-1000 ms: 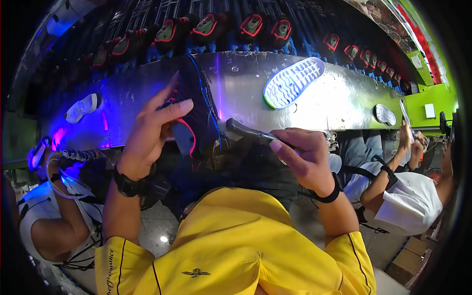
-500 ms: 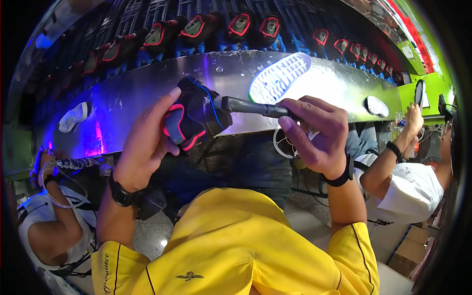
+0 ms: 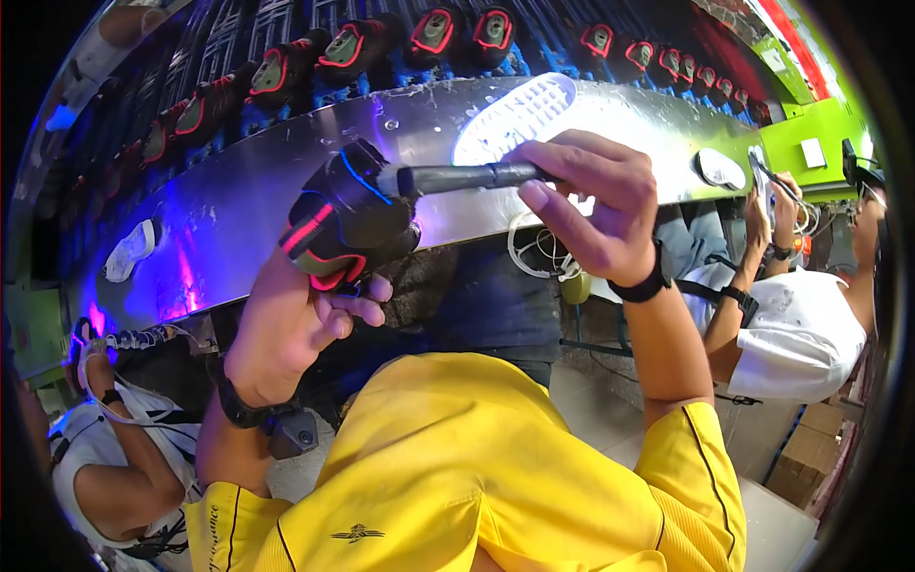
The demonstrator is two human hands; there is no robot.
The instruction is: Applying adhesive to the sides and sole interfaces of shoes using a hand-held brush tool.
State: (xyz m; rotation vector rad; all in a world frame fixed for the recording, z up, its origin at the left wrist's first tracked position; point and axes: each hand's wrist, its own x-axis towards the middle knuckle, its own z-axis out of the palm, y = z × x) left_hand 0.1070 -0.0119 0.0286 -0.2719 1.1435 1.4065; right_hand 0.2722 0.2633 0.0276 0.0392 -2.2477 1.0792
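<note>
Above the near edge of the metal bench, my left hand (image 3: 303, 319) is closed on a black shoe upper (image 3: 355, 221) with red trim and a blue line. Its fingers curl under the red-edged end, partly hidden by it. My right hand (image 3: 593, 205) pinches the far end of a dark-handled brush (image 3: 467, 178). The brush lies nearly level, and its pale bristle tip meets the side of the upper near the blue line. Behind the brush, a white shoe sole (image 3: 515, 116) with a grid of hollows rests on the bench.
The metal bench (image 3: 229, 205) runs across in front of me. Beyond it, several black and red shoe uppers (image 3: 355, 46) stand on a dark rack. Another sole (image 3: 129, 250) lies left, one more (image 3: 720, 169) right. Co-workers in white (image 3: 801, 334) sit on both sides.
The shoe upper has been turned in my left hand, so more of its red-trimmed side shows. The brush has shifted slightly left and up with my right hand. The right co-worker's arms have moved.
</note>
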